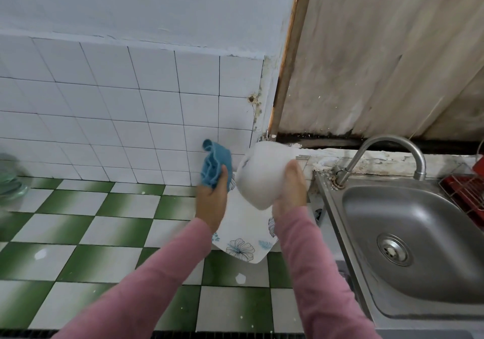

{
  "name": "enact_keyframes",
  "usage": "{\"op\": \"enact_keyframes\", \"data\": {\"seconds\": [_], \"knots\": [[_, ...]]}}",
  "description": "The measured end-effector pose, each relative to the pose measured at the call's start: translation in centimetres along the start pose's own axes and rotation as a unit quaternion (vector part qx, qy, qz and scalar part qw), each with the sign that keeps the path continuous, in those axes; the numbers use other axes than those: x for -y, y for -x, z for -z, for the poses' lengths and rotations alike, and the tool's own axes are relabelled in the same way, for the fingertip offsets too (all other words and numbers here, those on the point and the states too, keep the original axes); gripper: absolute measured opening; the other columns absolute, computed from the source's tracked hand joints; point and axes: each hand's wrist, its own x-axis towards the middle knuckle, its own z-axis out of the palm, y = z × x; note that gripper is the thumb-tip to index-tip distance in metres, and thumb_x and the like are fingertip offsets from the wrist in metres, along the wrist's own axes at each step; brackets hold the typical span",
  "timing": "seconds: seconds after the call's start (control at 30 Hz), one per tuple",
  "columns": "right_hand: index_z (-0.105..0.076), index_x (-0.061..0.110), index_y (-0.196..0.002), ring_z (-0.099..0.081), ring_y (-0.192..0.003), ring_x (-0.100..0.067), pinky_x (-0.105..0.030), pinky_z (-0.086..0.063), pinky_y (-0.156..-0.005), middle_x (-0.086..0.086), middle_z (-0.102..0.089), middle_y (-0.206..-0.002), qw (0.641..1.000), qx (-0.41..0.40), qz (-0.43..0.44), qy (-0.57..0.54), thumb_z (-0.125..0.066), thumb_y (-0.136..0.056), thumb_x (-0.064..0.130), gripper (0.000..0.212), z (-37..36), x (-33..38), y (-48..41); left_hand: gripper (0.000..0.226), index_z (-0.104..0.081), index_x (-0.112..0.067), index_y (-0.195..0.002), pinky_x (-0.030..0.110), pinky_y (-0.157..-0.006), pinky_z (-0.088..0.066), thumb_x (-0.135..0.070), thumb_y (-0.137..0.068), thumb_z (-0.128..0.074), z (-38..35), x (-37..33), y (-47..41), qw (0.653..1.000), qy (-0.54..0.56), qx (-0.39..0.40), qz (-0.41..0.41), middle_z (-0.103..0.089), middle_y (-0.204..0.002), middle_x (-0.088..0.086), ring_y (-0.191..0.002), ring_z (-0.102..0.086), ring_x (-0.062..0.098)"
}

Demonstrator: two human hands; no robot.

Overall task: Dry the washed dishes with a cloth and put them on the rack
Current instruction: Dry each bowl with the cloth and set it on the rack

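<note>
My right hand (292, 192) grips a white mug (262, 173), held up and tilted above the counter, blurred by motion. Just left of it, my left hand (213, 202) holds a bunched blue cloth (216, 166), close to the mug but apart from it. Under both hands lies a white mat with blue flower prints (243, 244) on the green-and-white checked counter (104, 234). A red dish rack (468, 189) with a wire frame shows at the far right edge, behind the sink.
A steel sink (419, 247) with a curved tap (387, 150) fills the right side. White wall tiles rise behind the counter. A greenish glass object (10, 181) sits blurred at the far left edge.
</note>
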Motion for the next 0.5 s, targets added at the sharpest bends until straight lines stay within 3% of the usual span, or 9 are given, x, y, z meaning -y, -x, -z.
{"op": "enact_keyframes", "data": {"seconds": [0.03,0.07,0.13,0.17,0.27,0.4,0.43,0.5], "knots": [[-0.063,0.022,-0.086,-0.057,-0.077,-0.021,-0.032,-0.049,-0.069,0.003,-0.064,-0.086,0.999,0.004,0.014,0.038,-0.043,-0.104,0.032,0.029,-0.5,-0.5,0.4,0.018,-0.067,-0.045,-0.105,0.037,-0.087,-0.048,-0.035,-0.097,-0.054,-0.5,-0.1,0.3,0.997,-0.021,0.067,-0.037,-0.065,-0.099,-0.008,-0.093,-0.060,0.015],[-0.061,0.021,-0.081,-0.053,-0.076,-0.021,-0.031,-0.047,-0.069,0.005,-0.061,-0.080,0.997,0.012,0.030,0.070,-0.042,-0.105,0.032,0.032,-0.9,-0.9,0.8,0.028,-0.061,-0.051,-0.118,0.039,-0.099,-0.045,-0.036,-0.095,-0.053,-0.9,0.2,0.4,0.986,-0.065,0.129,-0.087,-0.065,-0.116,-0.007,-0.108,-0.059,0.014],[-0.059,0.021,-0.082,-0.054,-0.082,-0.018,-0.033,-0.049,-0.078,0.005,-0.060,-0.081,0.989,0.035,0.074,0.123,-0.040,-0.106,0.030,0.033,-1.4,-1.2,1.3,0.055,-0.033,-0.037,-0.149,0.044,-0.119,-0.027,-0.039,-0.096,-0.048,-1.3,1.1,0.0,0.951,-0.159,0.200,-0.172,-0.036,-0.155,-0.006,-0.144,-0.031,0.011],[-0.061,0.022,-0.084,-0.057,-0.086,-0.017,-0.035,-0.050,-0.084,0.003,-0.063,-0.086,0.984,0.047,0.090,0.145,-0.039,-0.107,0.029,0.032,-1.4,-0.9,1.4,0.063,-0.024,-0.029,-0.154,0.046,-0.121,-0.022,-0.043,-0.096,-0.045,-1.3,1.1,-0.5,0.940,-0.192,0.213,-0.183,-0.024,-0.161,-0.008,-0.149,-0.020,0.011],[-0.063,0.018,-0.081,-0.057,-0.082,-0.017,-0.034,-0.050,-0.080,-0.001,-0.065,-0.086,0.968,0.066,0.108,0.215,-0.042,-0.106,0.027,0.034,-1.0,-0.3,1.5,0.067,-0.029,-0.027,-0.153,0.045,-0.121,-0.025,-0.059,-0.095,-0.035,-1.1,0.5,-1.8,0.919,-0.266,0.211,-0.200,-0.027,-0.159,-0.008,-0.147,-0.023,0.011],[-0.061,0.005,-0.080,-0.050,-0.072,-0.019,-0.031,-0.042,-0.070,-0.006,-0.059,-0.077,0.956,0.087,0.108,0.259,-0.042,-0.106,0.024,0.037,-0.3,-1.2,2.1,0.057,-0.059,-0.024,-0.129,0.043,-0.097,-0.048,-0.055,-0.099,-0.022,-1.3,-1.7,-3.1,0.938,-0.274,0.167,-0.128,-0.063,-0.122,-0.002,-0.109,-0.058,0.013],[-0.061,0.008,-0.079,-0.050,-0.071,-0.018,-0.030,-0.042,-0.070,-0.005,-0.059,-0.076,0.957,0.083,0.106,0.257,-0.042,-0.106,0.024,0.036,-0.4,-1.2,2.3,0.054,-0.060,-0.021,-0.129,0.043,-0.098,-0.048,-0.049,-0.100,-0.024,-1.4,-1.9,-3.0,0.929,-0.300,0.162,-0.144,-0.063,-0.122,-0.001,-0.110,-0.058,0.014],[-0.065,0.016,-0.081,-0.056,-0.076,-0.018,-0.032,-0.048,-0.075,-0.002,-0.065,-0.081,0.964,0.069,0.093,0.241,-0.042,-0.106,0.022,0.034,-0.4,-0.9,2.1,0.050,-0.055,-0.019,-0.136,0.041,-0.111,-0.038,-0.042,-0.100,-0.029,-1.6,-1.3,-2.2,0.873,-0.386,0.158,-0.254,-0.058,-0.136,0.001,-0.126,-0.049,0.017]]}}
